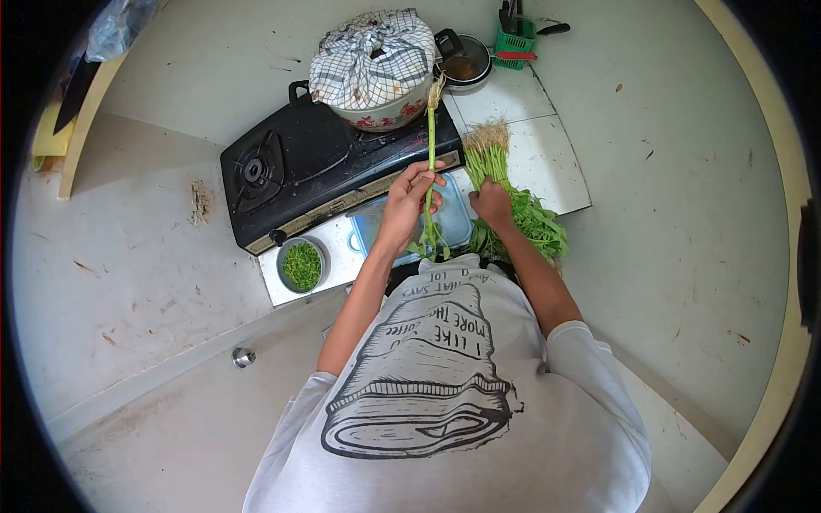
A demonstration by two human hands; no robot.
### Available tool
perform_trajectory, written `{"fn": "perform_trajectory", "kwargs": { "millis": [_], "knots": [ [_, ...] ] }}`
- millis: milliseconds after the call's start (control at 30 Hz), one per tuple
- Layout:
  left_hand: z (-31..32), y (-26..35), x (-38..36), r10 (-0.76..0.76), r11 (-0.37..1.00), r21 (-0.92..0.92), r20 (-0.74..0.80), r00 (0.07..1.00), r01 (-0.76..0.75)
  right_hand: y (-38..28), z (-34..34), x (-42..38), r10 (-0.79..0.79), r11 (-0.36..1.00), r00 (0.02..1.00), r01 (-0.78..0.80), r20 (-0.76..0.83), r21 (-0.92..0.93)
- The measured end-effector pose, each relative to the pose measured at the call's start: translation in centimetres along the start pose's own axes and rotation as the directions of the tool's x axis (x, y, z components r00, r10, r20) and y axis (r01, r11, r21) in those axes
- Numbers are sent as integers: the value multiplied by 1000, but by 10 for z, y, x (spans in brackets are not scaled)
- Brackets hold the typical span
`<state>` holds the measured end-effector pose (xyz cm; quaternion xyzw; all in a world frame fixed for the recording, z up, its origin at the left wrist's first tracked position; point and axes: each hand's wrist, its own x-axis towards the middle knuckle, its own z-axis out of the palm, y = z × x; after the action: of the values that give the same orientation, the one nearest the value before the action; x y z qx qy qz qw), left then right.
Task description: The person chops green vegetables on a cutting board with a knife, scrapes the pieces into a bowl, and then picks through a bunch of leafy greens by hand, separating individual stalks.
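My left hand (409, 205) is closed around one long green stalk (431, 132), holding it upright in the view with its pale roots at the top and leaves at the bottom. Beneath that hand lies a blue-rimmed plastic tray or board (457, 227), partly covered by hand and leaves. To the right, a bunch of rooted leafy greens (534, 222) rests on the white tiles. My right hand (492, 205) lies at its stems with the fingers curled in on them; the fingertips are hidden.
A black two-burner stove (291, 162) carries a large flowered pot (385, 115) topped with a checked cloth (372, 60). A bowl of chopped greens (302, 265) stands at the counter's left. Behind are a small pan (464, 68) and a green basket (513, 43) with knives.
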<state>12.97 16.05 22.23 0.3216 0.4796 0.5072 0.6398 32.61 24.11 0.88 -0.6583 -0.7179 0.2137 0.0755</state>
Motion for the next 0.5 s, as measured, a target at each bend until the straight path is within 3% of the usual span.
{"fn": "perform_trajectory", "kwargs": {
  "millis": [133,333,433,500],
  "knots": [
    [-3,-8,5,-15,1000,-8,-3,1000,15,19,-3,1,89,990,996,-87,-12,108],
    [2,-16,10,-45,999,23,-7,999,45,28,-21,-18,-60,965,997,71,-52,252],
    [4,-19,15,-74,997,34,-5,997,74,30,-31,-26,-90,973,995,79,41,219],
    [5,-21,17,-94,994,45,-11,995,95,31,-40,-33,-113,944,992,89,57,318]
  ]
}}
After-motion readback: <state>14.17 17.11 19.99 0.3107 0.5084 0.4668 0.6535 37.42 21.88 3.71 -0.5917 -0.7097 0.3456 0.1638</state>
